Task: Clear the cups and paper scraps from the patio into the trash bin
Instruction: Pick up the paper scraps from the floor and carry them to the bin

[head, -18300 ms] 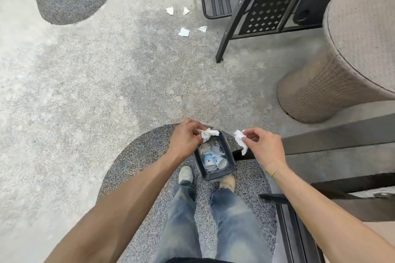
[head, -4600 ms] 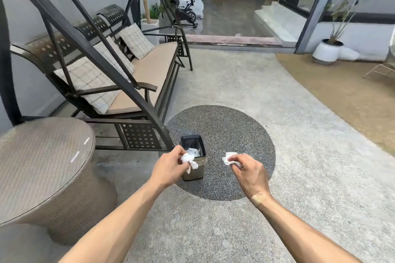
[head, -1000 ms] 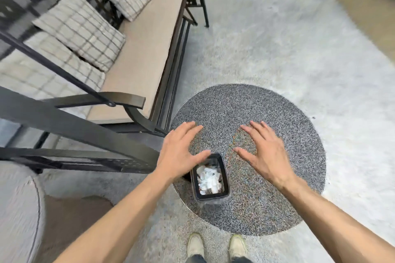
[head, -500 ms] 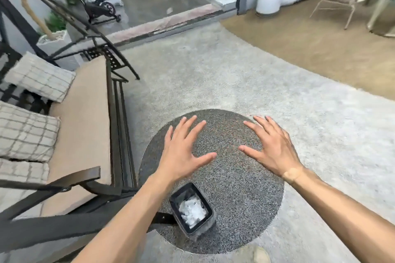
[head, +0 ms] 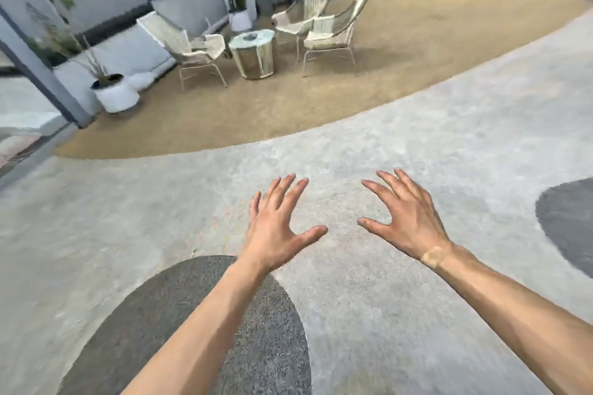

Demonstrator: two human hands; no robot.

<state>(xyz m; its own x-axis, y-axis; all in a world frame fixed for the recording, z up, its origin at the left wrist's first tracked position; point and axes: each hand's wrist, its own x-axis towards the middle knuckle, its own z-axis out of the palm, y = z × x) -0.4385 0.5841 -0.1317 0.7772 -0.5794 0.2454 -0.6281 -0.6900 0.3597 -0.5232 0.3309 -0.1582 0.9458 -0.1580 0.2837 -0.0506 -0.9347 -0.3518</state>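
Note:
My left hand [head: 276,224] and my right hand [head: 407,218] are stretched out in front of me, palms down, fingers spread, both holding nothing. They hover over the pale concrete patio floor [head: 385,151]. The trash bin is out of view. No cups or paper scraps show on the ground here.
A dark round gravel patch [head: 179,324] lies under my left forearm, another [head: 568,221] at the right edge. Far off on tan ground stand three white wire chairs [head: 327,29] around a small round table [head: 255,53], plus a white planter [head: 114,93] and a grey post [head: 41,70].
The view has swung up and to the right, away from the swing bench and the bin full of scraps. Both hands stay spread and empty.

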